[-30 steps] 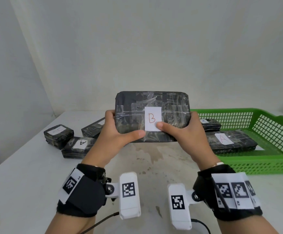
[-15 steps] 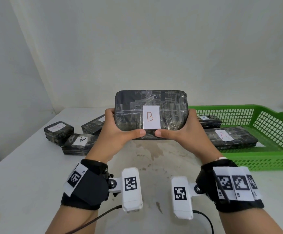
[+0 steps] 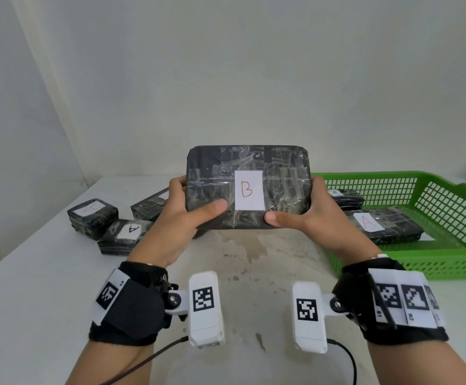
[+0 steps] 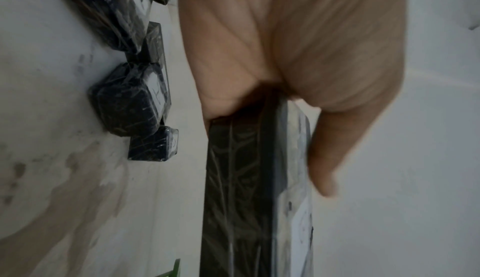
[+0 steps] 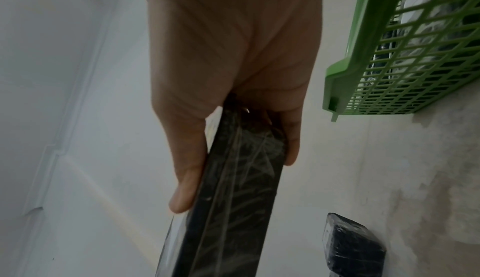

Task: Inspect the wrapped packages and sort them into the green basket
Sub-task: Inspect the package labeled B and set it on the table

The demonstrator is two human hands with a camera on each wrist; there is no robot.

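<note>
Both hands, left hand (image 3: 183,215) & right hand (image 3: 308,218), fingers gripping 1 "B" package (image 3: 248,190); 2 pkgs in green basket (image 3: 448,257), 3 on surface (image 3: 31,287).

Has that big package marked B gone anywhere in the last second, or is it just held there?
Yes, slightly. The B package, gripped by the left hand and right hand, has risen a little against the green basket rim behind it.
</note>
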